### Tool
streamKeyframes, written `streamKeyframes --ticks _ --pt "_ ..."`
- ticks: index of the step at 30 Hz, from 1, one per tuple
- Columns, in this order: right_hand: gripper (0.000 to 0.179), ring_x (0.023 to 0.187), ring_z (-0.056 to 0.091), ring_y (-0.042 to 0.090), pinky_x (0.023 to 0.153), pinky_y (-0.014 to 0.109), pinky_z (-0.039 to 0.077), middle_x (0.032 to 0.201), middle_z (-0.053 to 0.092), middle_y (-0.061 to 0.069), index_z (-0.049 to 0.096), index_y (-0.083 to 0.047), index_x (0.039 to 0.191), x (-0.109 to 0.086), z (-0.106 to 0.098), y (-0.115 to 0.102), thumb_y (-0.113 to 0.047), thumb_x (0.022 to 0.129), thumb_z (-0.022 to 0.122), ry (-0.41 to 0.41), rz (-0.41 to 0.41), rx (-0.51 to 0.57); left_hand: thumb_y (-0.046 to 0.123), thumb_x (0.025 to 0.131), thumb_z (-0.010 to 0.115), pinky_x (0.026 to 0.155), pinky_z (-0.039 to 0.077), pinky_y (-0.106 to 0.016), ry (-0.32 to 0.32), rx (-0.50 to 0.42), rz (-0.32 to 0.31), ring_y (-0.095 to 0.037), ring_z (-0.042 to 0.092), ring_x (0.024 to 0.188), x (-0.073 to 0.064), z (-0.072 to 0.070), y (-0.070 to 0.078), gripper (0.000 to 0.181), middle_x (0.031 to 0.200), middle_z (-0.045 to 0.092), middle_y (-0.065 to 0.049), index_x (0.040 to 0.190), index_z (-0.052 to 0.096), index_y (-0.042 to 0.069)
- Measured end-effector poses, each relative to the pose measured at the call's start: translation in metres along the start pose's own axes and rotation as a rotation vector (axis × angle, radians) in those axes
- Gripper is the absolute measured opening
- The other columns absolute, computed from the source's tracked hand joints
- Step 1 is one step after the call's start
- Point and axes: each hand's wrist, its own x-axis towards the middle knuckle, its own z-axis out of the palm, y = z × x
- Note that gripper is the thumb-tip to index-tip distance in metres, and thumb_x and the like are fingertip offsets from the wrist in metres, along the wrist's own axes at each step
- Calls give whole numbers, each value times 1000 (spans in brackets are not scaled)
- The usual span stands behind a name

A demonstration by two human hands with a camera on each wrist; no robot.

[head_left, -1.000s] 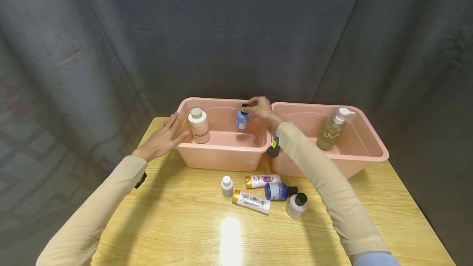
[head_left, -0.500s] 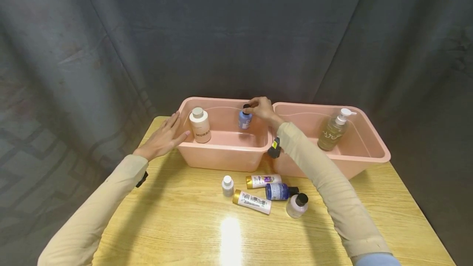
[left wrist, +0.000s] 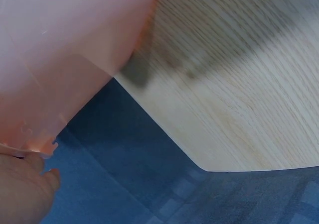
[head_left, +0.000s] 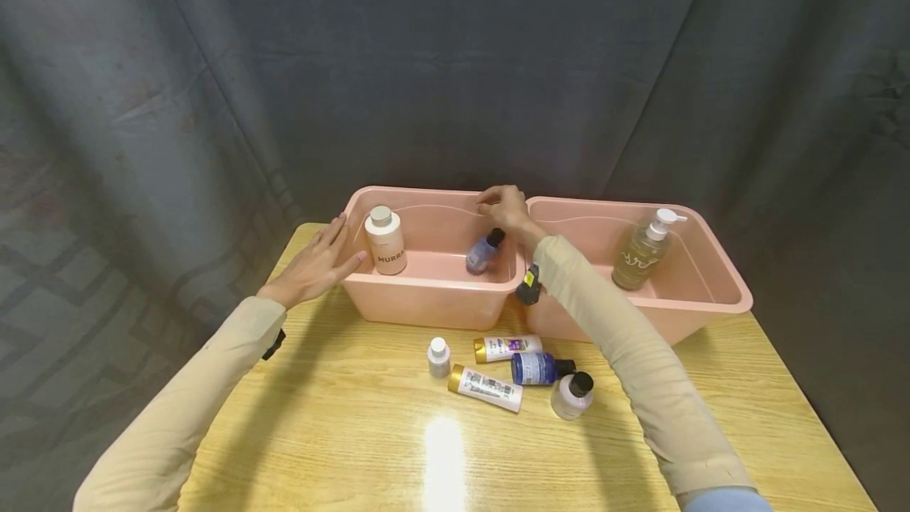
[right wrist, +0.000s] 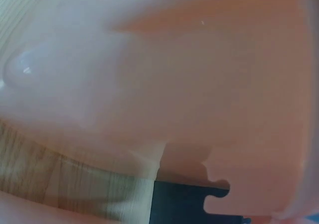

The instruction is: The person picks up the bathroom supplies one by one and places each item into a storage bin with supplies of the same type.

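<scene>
In the head view a small blue bottle with a black cap (head_left: 485, 251) leans in the left pink bin (head_left: 426, 303), its cap toward the right end wall. It looks slightly blurred. My right hand (head_left: 503, 208) hovers above it over the bin's right end, fingers loosely bent and apart from the bottle. At the opposite end, my left hand (head_left: 316, 263) rests on the bin's rim with its fingers spread. A white bottle (head_left: 385, 242) stands upright inside, close to that hand. The left wrist view has fingers (left wrist: 25, 186) at the pink rim; the right wrist view shows mostly pink plastic.
Beside it stands a second pink bin (head_left: 711, 303) holding a pump bottle (head_left: 640, 255). In front on the wooden table (head_left: 320, 425) lie two gold-capped tubes (head_left: 490, 389) and a dark blue bottle (head_left: 533, 370). A small white bottle (head_left: 438, 358) and a black-capped bottle (head_left: 572, 396) stand near them.
The right hand has let go of the blue bottle. The bottle has dropped lower in the bin and tipped, cap toward the right. The left hand stays where it was.
</scene>
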Motion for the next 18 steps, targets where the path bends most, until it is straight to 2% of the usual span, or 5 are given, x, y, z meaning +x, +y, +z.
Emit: streamKeyframes --ticks 5,11,18 --pt "22 103 64 29 83 34 51 114 70 18 73 1 112 1 1 1 -7 92 67 -23 -9 -7 53 102 39 117 11 -57 -13 -5 -10 -39 2 149 0 0 1 83 165 -5 -15 157 8 -1" --pt "23 100 66 29 81 33 52 114 69 19 71 2 114 -1 1 0 -7 94 67 -32 -10 9 60 101 34 117 12 -57 -19 -9 -16 -40 2 149 1 0 0 87 165 -7 -13 157 6 1" --pt "26 98 64 28 83 34 52 116 68 19 70 4 117 -2 2 -1 -9 95 66 -40 -14 38 57 102 36 117 11 -56 -21 -12 -10 -38 1 149 2 1 0 84 164 -6 -15 157 5 0"
